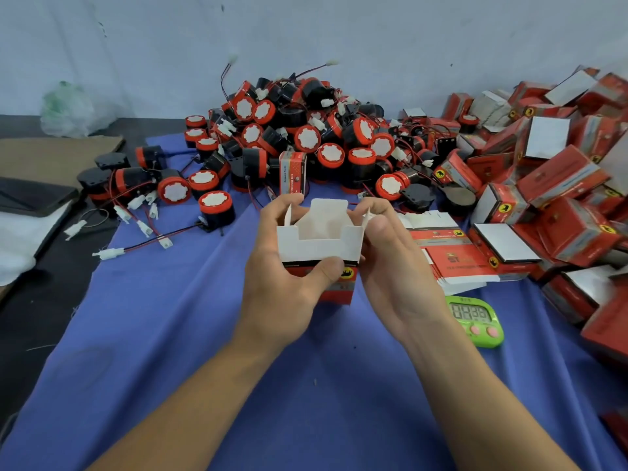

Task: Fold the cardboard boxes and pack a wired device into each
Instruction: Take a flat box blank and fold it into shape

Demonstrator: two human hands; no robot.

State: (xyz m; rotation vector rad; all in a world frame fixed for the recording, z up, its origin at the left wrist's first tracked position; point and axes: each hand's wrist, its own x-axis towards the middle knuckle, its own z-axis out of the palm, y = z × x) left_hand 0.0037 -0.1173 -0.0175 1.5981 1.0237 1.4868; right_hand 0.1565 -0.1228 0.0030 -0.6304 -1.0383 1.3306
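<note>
Hands: carton (319, 246) gripped by left hand (285, 266), side flap pinched by right hand (390, 260).
Around: timer (474, 317) at right, device pile (306, 130) behind.
Carton: upright, mouth up.

Two hands: left hand (289, 266), right hand (390, 260). One half-folded box (319, 248). One upright closed box (293, 172). Dozens of wired devices (307, 138), heaped, past counting. Folded boxes (560, 185) at right, likewise. One flat box stack (453, 254). One green timer (474, 318). One blue cloth (170, 317)

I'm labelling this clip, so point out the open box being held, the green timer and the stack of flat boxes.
open box (319, 248): head view, on its white front flap.
timer (470, 314): head view, on its display.
flat boxes (455, 260): head view, on the top red panel.
</note>
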